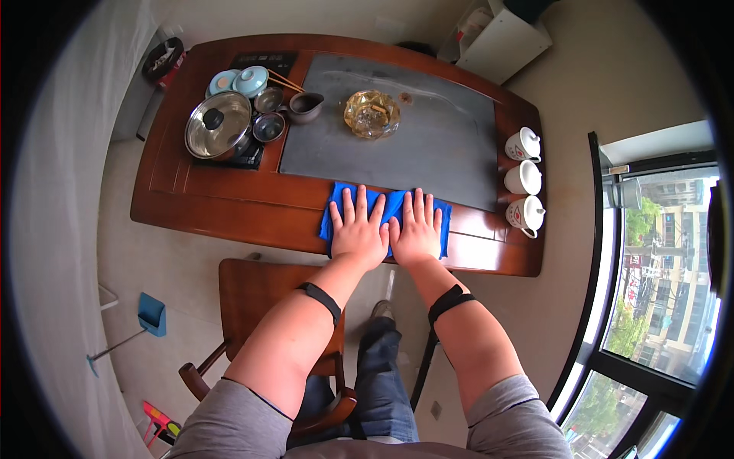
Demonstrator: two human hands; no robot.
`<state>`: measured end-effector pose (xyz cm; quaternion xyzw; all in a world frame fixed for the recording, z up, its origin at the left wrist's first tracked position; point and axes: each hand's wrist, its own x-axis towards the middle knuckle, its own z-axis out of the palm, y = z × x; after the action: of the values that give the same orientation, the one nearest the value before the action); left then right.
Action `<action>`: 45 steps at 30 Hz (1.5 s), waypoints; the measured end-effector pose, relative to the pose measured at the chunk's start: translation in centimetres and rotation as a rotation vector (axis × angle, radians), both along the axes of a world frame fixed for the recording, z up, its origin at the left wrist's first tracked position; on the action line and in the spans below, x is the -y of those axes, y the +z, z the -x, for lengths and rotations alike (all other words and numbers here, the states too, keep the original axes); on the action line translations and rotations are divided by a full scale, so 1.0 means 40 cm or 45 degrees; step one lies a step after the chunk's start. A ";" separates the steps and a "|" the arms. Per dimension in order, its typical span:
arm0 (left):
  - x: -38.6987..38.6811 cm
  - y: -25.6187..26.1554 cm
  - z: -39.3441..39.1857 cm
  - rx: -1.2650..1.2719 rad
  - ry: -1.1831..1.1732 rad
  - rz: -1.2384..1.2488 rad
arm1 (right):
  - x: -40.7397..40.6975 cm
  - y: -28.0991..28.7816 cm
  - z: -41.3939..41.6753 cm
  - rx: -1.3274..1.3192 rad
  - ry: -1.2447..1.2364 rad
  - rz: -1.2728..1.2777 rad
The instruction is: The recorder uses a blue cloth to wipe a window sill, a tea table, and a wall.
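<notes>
A blue cloth (394, 202) lies spread along the front edge of a reddish-brown wooden tea table (241, 213). On its left part my left hand (359, 234) rests palm down, fingers apart and pointing away from me. My right hand (417, 232) presses flat on the right part, its thumb close beside the left thumb. Neither hand is curled around anything. Beyond the cloth, a dark stone tea tray (441, 149) is set into the tabletop. An amber glass ashtray (371, 115) stands on it with a cigarette butt inside.
At left stand a glass-lidded pot (218, 126), pale blue lidded bowls (250, 81), dark cups (269, 127) and a dark pouring pitcher (305, 108). White lidded mugs (523, 178) line the right edge. A wooden armchair (269, 287) stands in front, near my legs. A blue dustpan (152, 315) is on the floor.
</notes>
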<state>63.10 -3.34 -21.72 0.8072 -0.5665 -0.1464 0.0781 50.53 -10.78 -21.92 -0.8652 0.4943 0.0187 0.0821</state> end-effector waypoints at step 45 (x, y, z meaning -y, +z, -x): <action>-0.001 0.049 0.007 0.138 0.059 -0.077 | 0.080 0.024 0.137 0.088 0.254 -0.096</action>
<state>62.81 -3.30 -19.77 0.8288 -0.5463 -0.1176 0.0261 45.06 -13.99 -20.97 -0.9065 0.4016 0.0155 0.1292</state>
